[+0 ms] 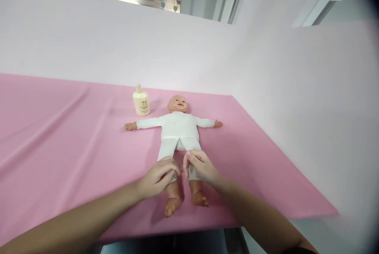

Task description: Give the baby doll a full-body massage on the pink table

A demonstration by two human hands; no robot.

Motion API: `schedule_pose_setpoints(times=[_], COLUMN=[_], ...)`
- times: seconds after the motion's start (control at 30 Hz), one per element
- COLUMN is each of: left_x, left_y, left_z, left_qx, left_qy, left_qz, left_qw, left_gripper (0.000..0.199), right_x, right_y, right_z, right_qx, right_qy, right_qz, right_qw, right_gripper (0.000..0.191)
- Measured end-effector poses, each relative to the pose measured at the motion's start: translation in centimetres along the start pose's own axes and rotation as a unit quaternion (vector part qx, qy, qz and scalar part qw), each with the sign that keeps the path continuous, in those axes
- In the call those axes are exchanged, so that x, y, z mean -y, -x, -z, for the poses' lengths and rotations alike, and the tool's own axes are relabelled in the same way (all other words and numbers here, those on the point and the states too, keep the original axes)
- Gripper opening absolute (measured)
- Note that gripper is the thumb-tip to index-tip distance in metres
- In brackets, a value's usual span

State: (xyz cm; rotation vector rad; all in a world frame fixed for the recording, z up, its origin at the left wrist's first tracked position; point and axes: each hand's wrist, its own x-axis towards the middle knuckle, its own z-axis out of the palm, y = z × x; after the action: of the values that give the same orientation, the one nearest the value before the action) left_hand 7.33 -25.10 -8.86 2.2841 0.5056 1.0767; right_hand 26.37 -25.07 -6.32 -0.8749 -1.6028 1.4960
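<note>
Doll [180, 126] is on its back mid-table, head [177, 104] to the far side, feet [173, 206] near us, arms out left and right. Both our hands are at its legs: left hand [160, 177] over the left leg, right hand [204, 167] over the right one. Left grip is curled, fingers bent in; right grip has thumb and fingertips brought together. We can't tell if either is pinching cloth, since the fingers hide the contact.

Handling, our read: light to moderate weight, torso likely soft and yielding, limb ends stiffer. Bare head and feet look like smooth moulded plastic with some shine, so probably a bit slippery. Not fragile, but we'd avoid lifting by one limb. Best hold: both sides of the torso, with head support; for a leg, take the clothed part above the ankle.

Materials: white clothing [180, 131] reads as matte, thin, stretchy knit, long sleeves, with an inverted-V gap between the legs. Table [254, 175] has a smooth pink cover, long creases on the left. Cream bottle [141, 104] stands upright at far left of the doll: rounded shoulders, narrow top, glossy, small printed label.
</note>
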Motion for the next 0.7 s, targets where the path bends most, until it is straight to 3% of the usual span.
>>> schedule_pose_setpoints(times=[0.1,0.23,0.37,0.47,0.53,0.6,0.7], left_x=[1.0,2.8,6.2,9.6,11.8,13.9,16.5], left_y=[-0.6,-3.1,-8.7,-13.6,-16.1,-17.5,-17.9], left_z=[0.4,1.7,3.4,4.6,4.9,4.7,3.6], left_qx=[-0.042,-0.096,-0.243,-0.365,-0.427,-0.450,-0.424], left_qy=[-0.013,-0.034,0.037,0.178,0.186,0.144,0.069], left_qz=[0.016,0.078,0.189,0.274,0.307,0.312,0.297], left_qw=[0.999,0.992,0.951,0.872,0.830,0.825,0.853], left_gripper=[0.026,0.024,0.027,0.024,0.023,0.026,0.029], right_x=[-0.2,-0.6,-1.2,-1.8,-2.1,-2.3,-2.4], right_y=[-0.4,-0.9,-1.1,-1.1,-1.1,-1.1,-1.2], right_z=[0.6,1.2,1.5,1.8,2.0,2.2,2.4], right_qx=[-0.138,-0.210,-0.230,-0.222,-0.211,-0.200,-0.197], right_qy=[0.107,0.172,0.195,0.185,0.182,0.184,0.193], right_qz=[0.076,0.088,0.036,-0.011,-0.030,-0.046,-0.073], right_qw=[0.982,0.958,0.953,0.957,0.960,0.961,0.958], right_gripper=[0.037,0.024,0.045,0.058,0.064,0.069,0.073])
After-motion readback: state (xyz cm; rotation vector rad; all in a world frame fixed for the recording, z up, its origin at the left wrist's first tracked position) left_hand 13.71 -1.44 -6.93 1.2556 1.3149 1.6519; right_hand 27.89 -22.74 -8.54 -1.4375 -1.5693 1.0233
